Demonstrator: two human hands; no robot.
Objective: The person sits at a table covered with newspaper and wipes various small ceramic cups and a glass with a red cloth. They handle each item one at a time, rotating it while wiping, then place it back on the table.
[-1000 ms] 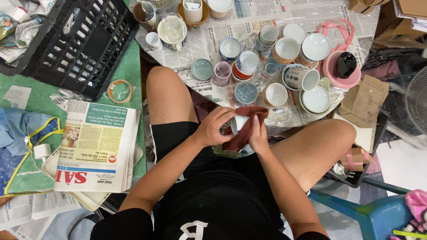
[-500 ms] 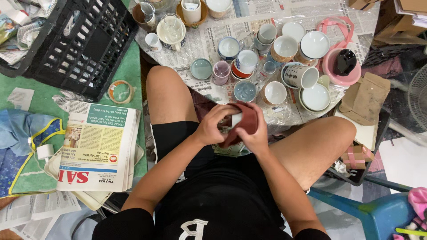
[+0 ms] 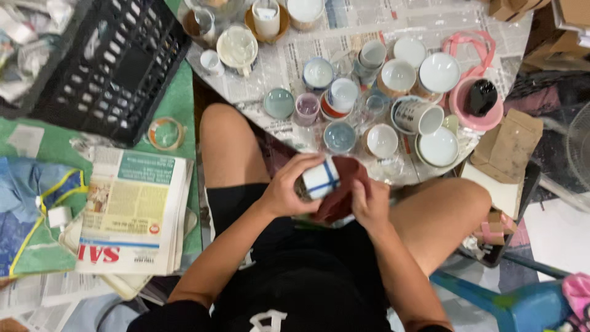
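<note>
Left hand (image 3: 284,192) is wrapped tight round a white cup with blue stripes (image 3: 321,178), and right hand (image 3: 367,203) presses a dark red cloth (image 3: 342,190) against it. Looks mid-wipe; next calls for turning the cup, I'd guess.

Even, soft indoor light from above; faint shadows under the knees, mild glare on white cups (image 3: 437,72), edges slightly soft.

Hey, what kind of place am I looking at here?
Probably a home or small workshop floor used for cleaning or packing crockery. Many cups and bowls stand on spread newspaper, a folded stack of newspapers lies beside a black plastic crate, and cardboard boxes sit at the edge.
</note>
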